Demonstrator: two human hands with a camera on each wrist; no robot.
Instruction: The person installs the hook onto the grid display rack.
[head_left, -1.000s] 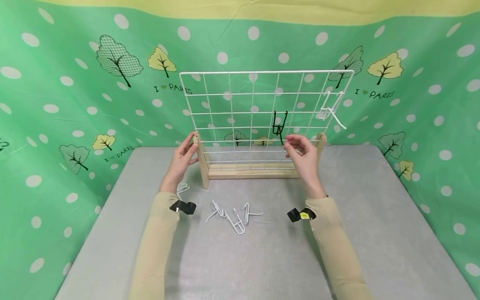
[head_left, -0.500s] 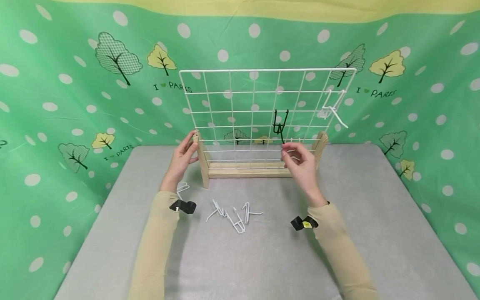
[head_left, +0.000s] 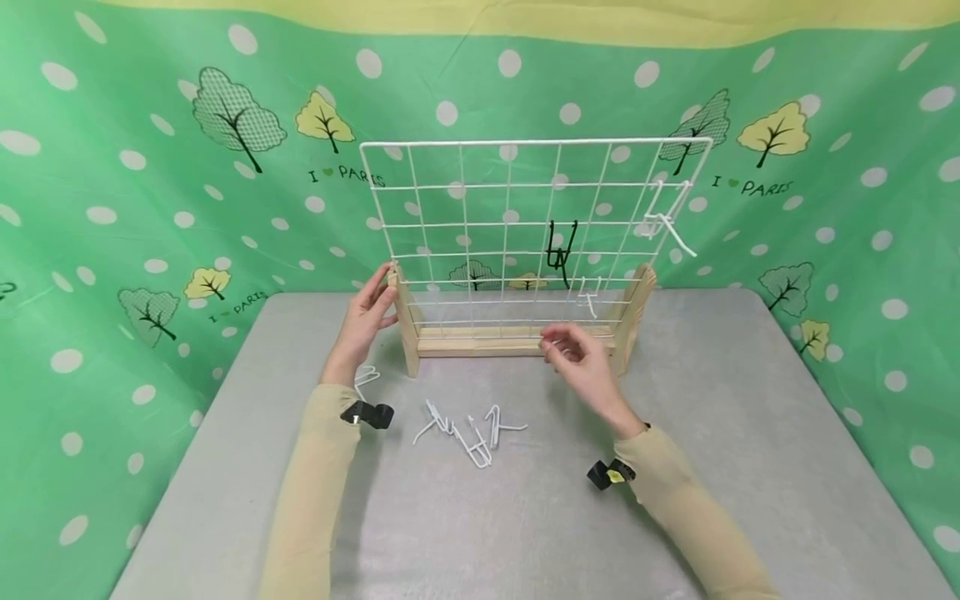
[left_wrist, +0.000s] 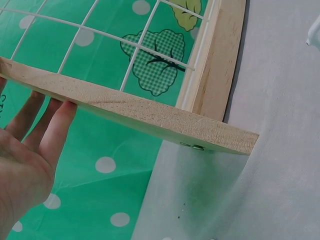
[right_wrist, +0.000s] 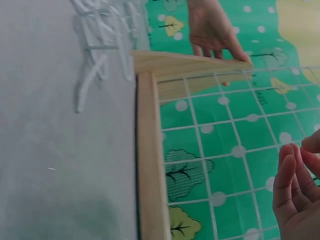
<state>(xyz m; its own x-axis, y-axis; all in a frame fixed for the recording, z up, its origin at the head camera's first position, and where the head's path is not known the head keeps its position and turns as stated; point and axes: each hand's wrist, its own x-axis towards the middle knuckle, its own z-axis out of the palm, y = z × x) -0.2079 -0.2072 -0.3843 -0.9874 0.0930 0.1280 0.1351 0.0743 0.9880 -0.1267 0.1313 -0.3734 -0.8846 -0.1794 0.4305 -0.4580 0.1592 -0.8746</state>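
A white wire grid panel (head_left: 507, 185) stands upright in a light wooden stand (head_left: 517, 343). My left hand (head_left: 360, 321) holds the stand's left upright (left_wrist: 135, 110), fingers against its outer side in the left wrist view. My right hand (head_left: 585, 367), fingers loosely curled and holding nothing, is in front of the grid's lower right part. Above it a black double hook (head_left: 558, 250) hangs on the grid, and a small white hook (head_left: 590, 296) hangs lower to its right. A larger white hook (head_left: 662, 221) hangs near the grid's right edge.
Several white wire hooks (head_left: 472, 446) lie in a loose cluster on the grey table (head_left: 480, 533). Another white hook (head_left: 367, 377) lies partly hidden by the left wrist. Green patterned cloth (head_left: 225, 200) closes off the back and sides.
My right hand has moved down and left from beside the black hook's tip, and the small white hook now shows in full. My left hand stays on the stand's upright.
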